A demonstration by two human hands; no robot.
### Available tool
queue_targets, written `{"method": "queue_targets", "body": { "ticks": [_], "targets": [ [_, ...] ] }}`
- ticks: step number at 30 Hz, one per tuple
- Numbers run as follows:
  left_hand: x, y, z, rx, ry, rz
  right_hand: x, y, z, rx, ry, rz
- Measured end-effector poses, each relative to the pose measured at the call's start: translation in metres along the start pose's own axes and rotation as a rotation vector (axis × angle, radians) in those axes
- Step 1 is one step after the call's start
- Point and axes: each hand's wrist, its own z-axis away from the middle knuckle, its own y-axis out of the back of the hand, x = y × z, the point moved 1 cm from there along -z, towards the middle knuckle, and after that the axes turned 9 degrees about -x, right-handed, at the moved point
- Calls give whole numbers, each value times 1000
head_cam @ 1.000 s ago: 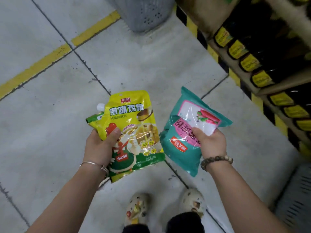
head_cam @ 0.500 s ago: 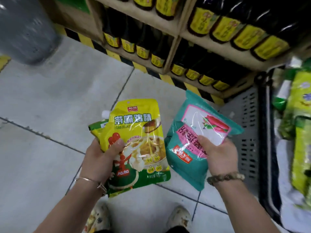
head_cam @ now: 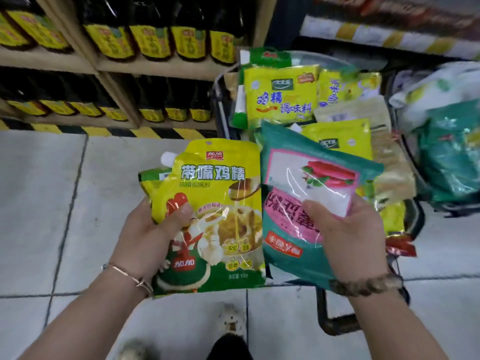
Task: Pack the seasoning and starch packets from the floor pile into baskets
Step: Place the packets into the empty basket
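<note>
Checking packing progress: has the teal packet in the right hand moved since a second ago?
Yes. The teal packet, gripped by the right hand, has moved toward the basket: earlier over bare floor, now partly over the basket.

There are two hands, left hand [head_cam: 145, 240] and right hand [head_cam: 348, 237], one spouted yellow pouch [head_cam: 215, 185], one teal packet [head_cam: 288, 193], one metal bangle [head_cam: 125, 273] and one bead bracelet [head_cam: 363, 284].

The left hand [head_cam: 145, 237] is wearing a thin, shiny metal bangle [head_cam: 124, 271] at the wrist, with a small clasp sticking out. Far to the right of the bangle, the right hand [head_cam: 348, 235] is wearing a bracelet [head_cam: 363, 285] of round brown and tan beads. Both forearms are showing bare. Below the bangle, a pale spotted shoe [head_cam: 231, 320] and a blurry pale shoe [head_cam: 135, 349] are peeking out, with dark trousers [head_cam: 228, 348] above the spotted one.
</note>
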Motion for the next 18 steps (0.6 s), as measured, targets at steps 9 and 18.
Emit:
{"method": "queue_targets", "body": {
  "ticks": [9, 18],
  "targets": [
    [48, -109, -45, -160, -184, -120, 23, 88, -24, 179, -47, -166],
    [64, -162, -118, -74, -302, -446, 43, 104, -53, 345, -119, 16]
  ]
}}
